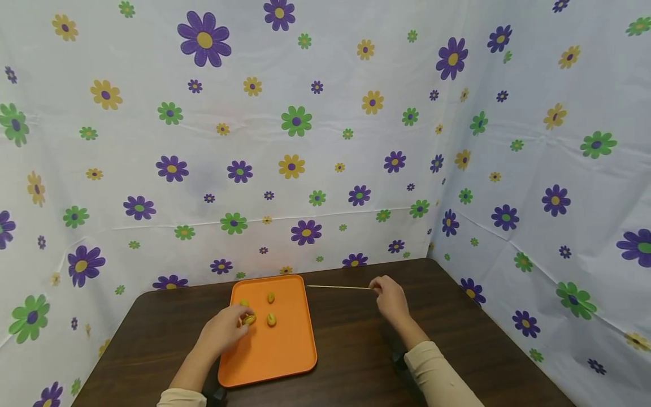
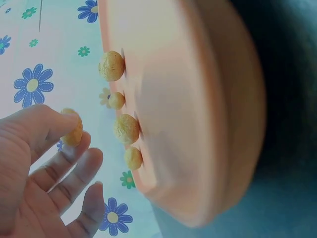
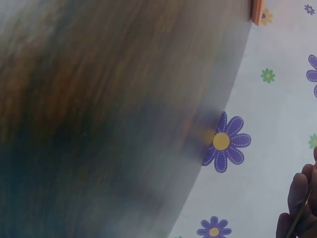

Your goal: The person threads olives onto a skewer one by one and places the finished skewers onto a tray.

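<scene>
My left hand is over the left side of an orange tray. Between its thumb and index finger it pinches a small yellow-brown oval piece, while the other fingers are loosely bent. Several similar pieces lie on the tray, among them one with a wrinkled skin and one near the middle. Their exact kind cannot be told. To the right of the tray, my right hand holds one end of a thin wooden stick above the table. The stick points left, its far end near the tray's upper right corner.
The dark wood-grain table carries the tray left of its middle. A white flower-print sheet hangs behind the table and along its right side. Dark wrist bands show at both sleeves.
</scene>
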`<state>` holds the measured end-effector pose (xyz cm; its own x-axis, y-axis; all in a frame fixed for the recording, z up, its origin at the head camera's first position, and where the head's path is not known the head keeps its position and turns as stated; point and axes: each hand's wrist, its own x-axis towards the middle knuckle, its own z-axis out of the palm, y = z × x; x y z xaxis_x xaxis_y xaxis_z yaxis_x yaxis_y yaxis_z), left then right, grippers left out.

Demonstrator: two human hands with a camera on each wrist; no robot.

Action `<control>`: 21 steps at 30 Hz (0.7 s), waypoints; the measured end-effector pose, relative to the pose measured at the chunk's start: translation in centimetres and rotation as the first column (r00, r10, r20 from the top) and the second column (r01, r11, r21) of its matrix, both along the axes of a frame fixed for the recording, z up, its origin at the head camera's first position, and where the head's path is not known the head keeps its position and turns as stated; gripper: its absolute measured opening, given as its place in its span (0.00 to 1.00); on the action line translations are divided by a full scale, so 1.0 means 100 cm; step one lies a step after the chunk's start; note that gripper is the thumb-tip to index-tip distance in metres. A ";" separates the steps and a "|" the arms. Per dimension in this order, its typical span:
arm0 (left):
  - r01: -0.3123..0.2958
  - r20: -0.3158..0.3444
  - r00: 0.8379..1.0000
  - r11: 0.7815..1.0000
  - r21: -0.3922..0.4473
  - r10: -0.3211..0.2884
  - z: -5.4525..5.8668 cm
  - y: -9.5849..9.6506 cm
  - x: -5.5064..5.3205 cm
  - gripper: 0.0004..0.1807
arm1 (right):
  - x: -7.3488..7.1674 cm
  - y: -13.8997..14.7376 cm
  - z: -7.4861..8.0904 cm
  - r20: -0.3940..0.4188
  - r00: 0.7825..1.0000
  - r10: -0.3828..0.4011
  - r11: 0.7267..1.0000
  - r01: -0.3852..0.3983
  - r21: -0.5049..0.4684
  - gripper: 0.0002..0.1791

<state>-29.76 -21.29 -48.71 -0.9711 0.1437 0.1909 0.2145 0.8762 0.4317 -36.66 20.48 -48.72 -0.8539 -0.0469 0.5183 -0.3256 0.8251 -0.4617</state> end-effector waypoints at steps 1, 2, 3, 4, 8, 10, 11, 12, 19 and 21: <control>0.006 0.004 1.000 1.000 0.000 -0.006 0.000 0.000 0.000 0.12 | 0.000 -0.001 0.000 -0.003 1.000 0.008 1.000 -0.008 0.001 0.11; 0.012 0.005 1.000 1.000 -0.003 -0.012 0.001 0.000 0.000 0.12 | 0.000 -0.002 -0.001 -0.004 1.000 0.014 1.000 -0.014 0.002 0.11; 0.019 0.005 1.000 1.000 -0.005 -0.019 0.000 0.000 0.000 0.12 | 0.000 -0.002 -0.002 -0.005 1.000 0.019 1.000 -0.019 0.002 0.11; 0.024 0.004 1.000 1.000 -0.007 -0.024 0.000 0.000 0.000 0.12 | 0.000 -0.003 -0.002 -0.004 1.000 0.023 1.000 -0.023 0.003 0.11; 0.042 -0.013 0.999 0.999 -0.009 -0.042 -0.002 0.000 -0.002 0.12 | 0.000 -0.006 -0.005 0.014 0.999 0.040 0.999 -0.040 -0.002 0.11; 0.047 -0.023 0.999 0.999 -0.006 -0.047 -0.002 0.000 -0.002 0.12 | 0.001 -0.007 -0.005 0.027 0.998 0.049 0.999 -0.049 -0.007 0.12; 0.051 -0.028 0.998 0.999 -0.004 -0.051 -0.002 0.000 -0.002 0.12 | 0.001 -0.008 -0.006 0.030 0.998 0.054 0.999 -0.054 -0.009 0.12; 0.055 -0.031 0.998 0.998 -0.003 -0.055 -0.002 0.000 -0.003 0.12 | 0.001 -0.009 -0.006 0.032 0.998 0.058 0.998 -0.058 -0.012 0.12; 0.068 -0.046 0.997 0.998 0.005 -0.068 0.000 0.001 -0.005 0.12 | 0.000 -0.013 -0.009 0.013 0.998 0.060 0.998 -0.060 0.011 0.12; 0.070 -0.049 0.996 0.998 0.005 -0.069 -0.001 0.001 -0.007 0.12 | 0.001 -0.014 -0.009 0.017 0.998 0.059 0.998 -0.059 0.012 0.12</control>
<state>-30.42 -21.24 -48.82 -0.9482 0.2090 0.2393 0.2957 0.8557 0.4246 -36.61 19.09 -49.66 -0.8578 -0.1043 0.5033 -0.3667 0.8103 -0.4571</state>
